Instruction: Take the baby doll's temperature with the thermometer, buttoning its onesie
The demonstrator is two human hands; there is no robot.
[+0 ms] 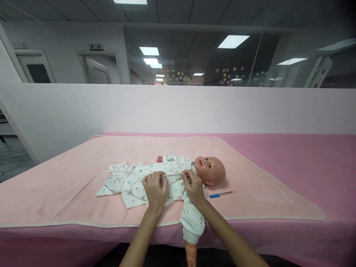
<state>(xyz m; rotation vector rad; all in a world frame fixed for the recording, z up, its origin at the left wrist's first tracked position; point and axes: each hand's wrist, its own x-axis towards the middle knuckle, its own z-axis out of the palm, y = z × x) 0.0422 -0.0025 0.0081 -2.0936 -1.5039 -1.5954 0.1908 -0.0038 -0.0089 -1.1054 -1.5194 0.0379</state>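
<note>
A baby doll (210,170) lies on its back, head to the right, dressed in a white printed baby outfit (136,181). Above its chest, a thin white cord (172,174) is stretched between my two hands; it looks like a tie of the outfit. My left hand (155,189) is closed on the cord's left end, over the doll's middle. Near the doll's neck, my right hand (194,187) pinches the other end. One sleeved doll arm sticks out beneath my right wrist toward the front edge. The outfit's legs look flat at the left.
A blue-capped pen (222,194) lies to the right of my right hand, just in front of the doll's head. Under everything is a peach blanket (78,178) over a pink cloth (311,167). A low white wall (194,109) stands behind the table.
</note>
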